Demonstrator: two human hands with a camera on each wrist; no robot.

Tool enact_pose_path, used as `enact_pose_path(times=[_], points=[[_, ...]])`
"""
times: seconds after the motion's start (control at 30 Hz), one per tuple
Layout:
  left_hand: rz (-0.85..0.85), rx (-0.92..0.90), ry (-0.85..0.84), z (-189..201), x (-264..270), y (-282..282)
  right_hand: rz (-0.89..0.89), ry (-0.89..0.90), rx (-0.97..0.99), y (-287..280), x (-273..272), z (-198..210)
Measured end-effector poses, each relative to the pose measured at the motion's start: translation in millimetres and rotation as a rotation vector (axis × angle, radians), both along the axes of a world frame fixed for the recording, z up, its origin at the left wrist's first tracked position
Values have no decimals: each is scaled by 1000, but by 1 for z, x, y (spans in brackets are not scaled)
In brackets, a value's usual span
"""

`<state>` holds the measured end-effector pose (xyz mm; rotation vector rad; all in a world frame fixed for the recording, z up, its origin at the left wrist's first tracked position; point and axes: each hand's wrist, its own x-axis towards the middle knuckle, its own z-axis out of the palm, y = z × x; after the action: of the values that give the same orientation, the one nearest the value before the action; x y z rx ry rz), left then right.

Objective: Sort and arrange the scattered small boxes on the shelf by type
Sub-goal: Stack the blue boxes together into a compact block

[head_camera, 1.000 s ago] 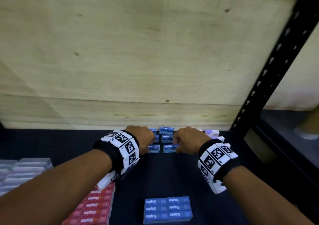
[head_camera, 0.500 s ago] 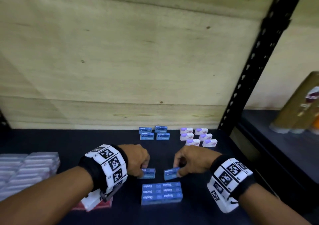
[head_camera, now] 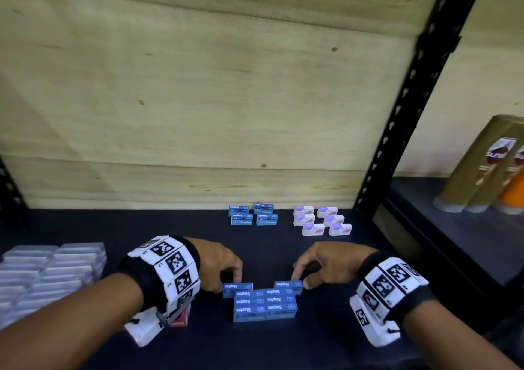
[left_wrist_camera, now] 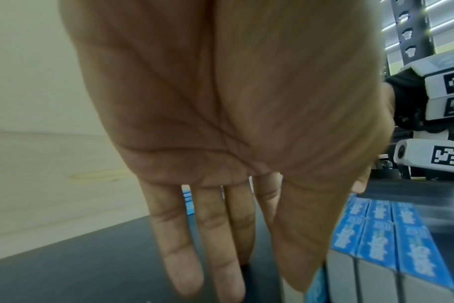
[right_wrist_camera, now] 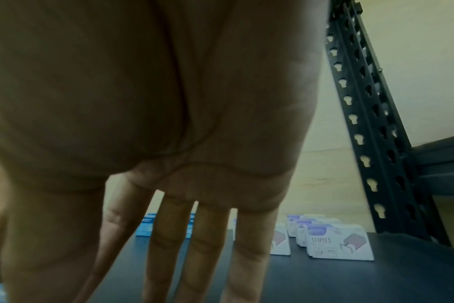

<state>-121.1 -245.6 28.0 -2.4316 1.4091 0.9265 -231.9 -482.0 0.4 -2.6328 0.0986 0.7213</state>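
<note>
Two blue Staples boxes are pinched between thumb and fingers and stand on the dark shelf (head_camera: pixel 283 250). My left hand (head_camera: pixel 235 279) holds one (head_camera: pixel 237 286) at the back left corner of a tight block of blue Staples boxes (head_camera: pixel 265 306). My right hand (head_camera: pixel 297 277) holds the other (head_camera: pixel 287 284) at the block's back right corner. In the left wrist view my thumb (left_wrist_camera: pixel 298 256) lies against a blue box (left_wrist_camera: pixel 315 287) beside the block (left_wrist_camera: pixel 376 246). More blue boxes (head_camera: pixel 252 215) and white-purple staple boxes (head_camera: pixel 321 220) stand in rows near the back wall.
Clear plastic cases (head_camera: pixel 42 273) are stacked at the left. Red boxes (head_camera: pixel 181 318) lie under my left wrist. A black perforated upright (head_camera: pixel 411 86) bounds the shelf on the right, with tall bottles (head_camera: pixel 487 165) beyond it. The wooden back wall (head_camera: pixel 198 114) closes the rear.
Both hands pulled back from the rear rows, each carrying a blue box, and brought them down against the back of the blue block at the front.
</note>
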Motion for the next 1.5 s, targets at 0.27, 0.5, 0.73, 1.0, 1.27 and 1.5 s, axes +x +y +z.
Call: enact_pose_path(times=[0.27,0.5,0.73,1.0,1.27,1.5], points=[[-57,2,-5,-2,-1,-6,12,-16,27,4,7,-2],[-97,11,-40,-5,-2,-13,52,-21,-34,14,11,-1],[-82,14,-39,-7,0,-13,70,-16,-55,21,11,4],[-69,-6,-31,-11,0,-11,53,-18,-60,22,7,3],[103,-118,64,-9,24,-13,-53,-38,-34,13,27,11],[142,-309,-362,-9,73,-43,-125,-301,-259,3,89,20]])
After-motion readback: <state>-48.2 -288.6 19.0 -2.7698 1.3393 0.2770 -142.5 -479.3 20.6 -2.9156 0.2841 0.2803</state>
